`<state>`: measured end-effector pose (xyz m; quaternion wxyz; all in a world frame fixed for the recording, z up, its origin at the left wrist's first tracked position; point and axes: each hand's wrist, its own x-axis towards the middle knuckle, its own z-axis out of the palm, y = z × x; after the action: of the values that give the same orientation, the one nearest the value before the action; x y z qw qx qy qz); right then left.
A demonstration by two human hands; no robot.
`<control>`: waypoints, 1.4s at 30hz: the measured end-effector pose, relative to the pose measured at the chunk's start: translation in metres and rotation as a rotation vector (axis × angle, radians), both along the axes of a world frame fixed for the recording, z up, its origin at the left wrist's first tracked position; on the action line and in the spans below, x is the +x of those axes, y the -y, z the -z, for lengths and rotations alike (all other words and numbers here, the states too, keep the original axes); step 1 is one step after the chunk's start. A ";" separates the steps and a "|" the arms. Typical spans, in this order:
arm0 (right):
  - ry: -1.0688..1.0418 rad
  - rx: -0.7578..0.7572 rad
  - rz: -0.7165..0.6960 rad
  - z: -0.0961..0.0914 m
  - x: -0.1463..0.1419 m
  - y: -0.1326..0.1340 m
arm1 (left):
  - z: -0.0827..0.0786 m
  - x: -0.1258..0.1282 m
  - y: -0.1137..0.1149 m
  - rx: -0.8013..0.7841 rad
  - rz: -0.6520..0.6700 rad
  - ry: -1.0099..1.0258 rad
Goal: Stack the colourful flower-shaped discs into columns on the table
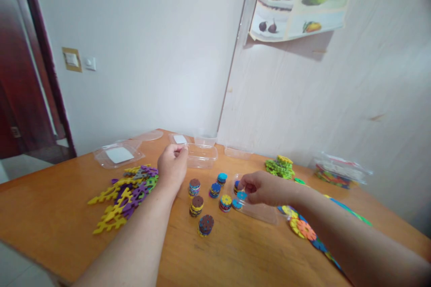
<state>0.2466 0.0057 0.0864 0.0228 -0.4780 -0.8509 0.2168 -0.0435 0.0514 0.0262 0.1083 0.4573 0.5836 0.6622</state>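
My left hand (172, 166) is closed at the left end of a clear plastic box (202, 156); its fingertips are hidden, so a grip on the rim cannot be confirmed. My right hand (257, 187) is pinched low over a clear plastic tray (261, 213), and whatever lies between its fingers is hidden. Beside those fingers are a dark blue disc stack (236, 185) and light blue notched discs (237, 204). Between my hands stand several small stacks of notched discs, among them a brown-topped stack (206, 225), a yellow-topped stack (225, 202) and a light-blue-topped stack (222, 178).
Yellow, purple and green interlocking pieces (126, 197) lie left. Clear lids (119, 154) are behind them. On the right are a green and yellow heap (279, 167), a chain of coloured discs (305, 229) and a filled clear bag (340, 170). A wall stands behind the table.
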 end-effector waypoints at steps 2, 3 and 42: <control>-0.023 -0.045 -0.024 0.000 0.001 -0.002 | 0.001 0.000 -0.001 -0.001 0.006 0.005; -0.027 -0.054 -0.014 0.000 0.003 -0.003 | 0.001 0.000 -0.001 -0.001 0.009 0.008; -0.022 0.405 -0.082 -0.019 -0.025 0.025 | -0.003 0.000 0.001 -0.020 0.009 0.031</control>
<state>0.2216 -0.0192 0.1053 0.1187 -0.4262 -0.8956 0.0471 -0.0434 0.0505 0.0296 0.1249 0.4485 0.5864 0.6628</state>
